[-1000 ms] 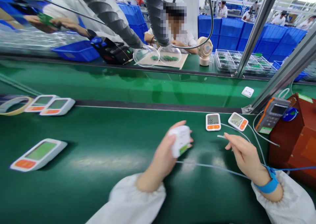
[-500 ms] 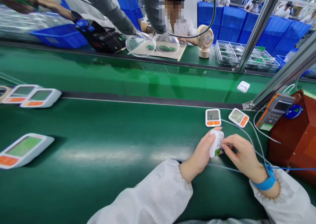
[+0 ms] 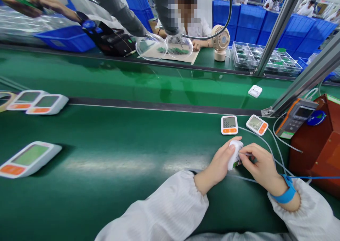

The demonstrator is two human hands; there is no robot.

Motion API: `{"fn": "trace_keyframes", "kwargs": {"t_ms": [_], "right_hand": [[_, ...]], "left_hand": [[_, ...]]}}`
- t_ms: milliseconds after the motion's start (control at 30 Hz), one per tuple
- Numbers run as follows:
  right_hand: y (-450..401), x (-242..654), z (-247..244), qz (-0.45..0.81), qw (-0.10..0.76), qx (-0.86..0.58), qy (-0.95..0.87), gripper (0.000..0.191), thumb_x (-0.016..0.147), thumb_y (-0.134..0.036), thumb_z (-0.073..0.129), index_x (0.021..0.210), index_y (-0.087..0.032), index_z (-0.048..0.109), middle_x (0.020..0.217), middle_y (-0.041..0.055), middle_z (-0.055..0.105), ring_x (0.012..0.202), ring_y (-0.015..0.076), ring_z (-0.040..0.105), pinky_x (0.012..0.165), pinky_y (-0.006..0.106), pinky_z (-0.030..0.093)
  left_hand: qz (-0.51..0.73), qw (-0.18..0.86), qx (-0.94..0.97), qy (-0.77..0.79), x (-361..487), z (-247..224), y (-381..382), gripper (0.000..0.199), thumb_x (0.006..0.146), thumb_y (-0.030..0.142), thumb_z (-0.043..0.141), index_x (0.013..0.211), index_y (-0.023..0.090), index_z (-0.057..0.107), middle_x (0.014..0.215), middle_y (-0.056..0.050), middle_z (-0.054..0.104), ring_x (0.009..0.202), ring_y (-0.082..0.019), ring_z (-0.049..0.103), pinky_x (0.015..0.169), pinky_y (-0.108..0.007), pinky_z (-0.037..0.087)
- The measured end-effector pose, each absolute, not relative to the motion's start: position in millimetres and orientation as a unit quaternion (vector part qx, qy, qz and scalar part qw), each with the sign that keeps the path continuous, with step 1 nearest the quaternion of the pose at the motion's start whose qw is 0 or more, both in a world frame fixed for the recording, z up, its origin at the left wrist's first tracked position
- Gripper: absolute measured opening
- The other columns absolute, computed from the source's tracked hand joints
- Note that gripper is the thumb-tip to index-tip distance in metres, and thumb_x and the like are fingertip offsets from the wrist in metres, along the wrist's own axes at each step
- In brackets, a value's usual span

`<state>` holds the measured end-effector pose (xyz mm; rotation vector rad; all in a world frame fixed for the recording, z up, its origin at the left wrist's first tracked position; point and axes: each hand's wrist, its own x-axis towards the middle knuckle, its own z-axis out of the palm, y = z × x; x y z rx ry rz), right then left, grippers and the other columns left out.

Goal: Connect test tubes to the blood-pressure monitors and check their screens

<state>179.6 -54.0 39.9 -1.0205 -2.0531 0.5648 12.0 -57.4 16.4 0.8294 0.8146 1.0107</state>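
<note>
While our left hand (image 3: 219, 160) is gripping the white device (image 3: 234, 155) above the right part of the bench (image 3: 119, 191), fingers curling around its casing, our right hand (image 3: 261, 168) is pinching a thin piece (image 3: 249, 155) at the device's right side, thumb and forefinger nearly meeting. Our fingertips are hiding the contact, so we are unable to tell whether the piece is sitting inside.

Just beyond our hands, an upright display (image 3: 229, 125) and a tilted display (image 3: 256, 125) are lying near the bench's dark far edge (image 3: 159, 107), leaving us little room forward. Tubes (image 3: 271, 149) are trailing from both past our right hand, crowding that side, where a meter (image 3: 295, 117) is resting against the red box (image 3: 316, 145).

Leftward, a broad stretch of bench is giving us far more room, reaching to a large display (image 3: 30, 159) that is meeting the view's left border. Behind it, two more displays (image 3: 47, 104) are overlapping by the far edge, next to a pale ring (image 3: 10, 102). Past that edge, a white unit (image 3: 255, 91) is lying on the green strip (image 3: 132, 79).
</note>
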Motion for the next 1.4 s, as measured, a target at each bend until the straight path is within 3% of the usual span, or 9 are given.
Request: {"fn": "trace_keyframes", "kwargs": {"t_ms": [200,533,767,1067,1400], "right_hand": [[-55.2,177.4,39.7,0.221,0.378,-0.402,-0.804,0.016,0.101,-0.023,0.053,0.089,-0.019,0.063,0.078,0.0010,0.060,0.068,0.0121,0.055,0.063,0.024,0.045],[-56.8,175.1,38.4,0.176,0.395,-0.383,-0.817,0.013,0.100,-0.018,0.053,0.090,-0.019,0.061,0.077,0.0011,0.061,0.068,0.0123,0.057,0.064,0.024,0.047],[-57.5,176.9,41.8,0.180,0.388,-0.392,-0.814,0.011,0.099,-0.020,0.053,0.092,-0.019,0.062,0.081,0.0022,0.062,0.072,0.0134,0.058,0.067,0.026,0.049],[-57.2,178.9,38.6,0.176,0.387,-0.405,-0.809,0.012,0.099,-0.021,0.055,0.090,-0.019,0.063,0.081,0.0022,0.063,0.071,0.0129,0.059,0.067,0.025,0.050],[-58.0,175.9,39.4,0.178,0.386,-0.407,-0.808,0.016,0.099,-0.020,0.053,0.086,-0.019,0.062,0.078,0.0017,0.062,0.068,0.0123,0.058,0.064,0.024,0.049]], "left_hand": [[0.459,0.699,0.395,0.379,11.4,17.4,-57.9,0.074,0.086,0.069,0.057,0.137,0.014,0.056,0.112,-0.011,0.064,0.092,-0.021,0.058,0.081,-0.033,0.045],[0.453,0.672,0.426,0.402,14.5,15.7,-59.9,0.072,0.090,0.069,0.051,0.139,0.016,0.055,0.112,-0.010,0.064,0.092,-0.021,0.056,0.086,-0.034,0.044],[0.466,0.694,0.396,0.381,14.1,17.9,-60.3,0.067,0.090,0.064,0.055,0.137,0.017,0.057,0.117,-0.010,0.063,0.102,-0.023,0.057,0.093,-0.035,0.044],[0.462,0.704,0.377,0.386,15.3,15.7,-58.0,0.074,0.085,0.070,0.059,0.136,0.017,0.057,0.114,-0.011,0.063,0.095,-0.021,0.057,0.086,-0.033,0.045],[0.458,0.680,0.417,0.392,15.9,15.3,-59.0,0.069,0.090,0.066,0.052,0.137,0.016,0.057,0.114,-0.011,0.065,0.098,-0.023,0.058,0.091,-0.035,0.045]]}}
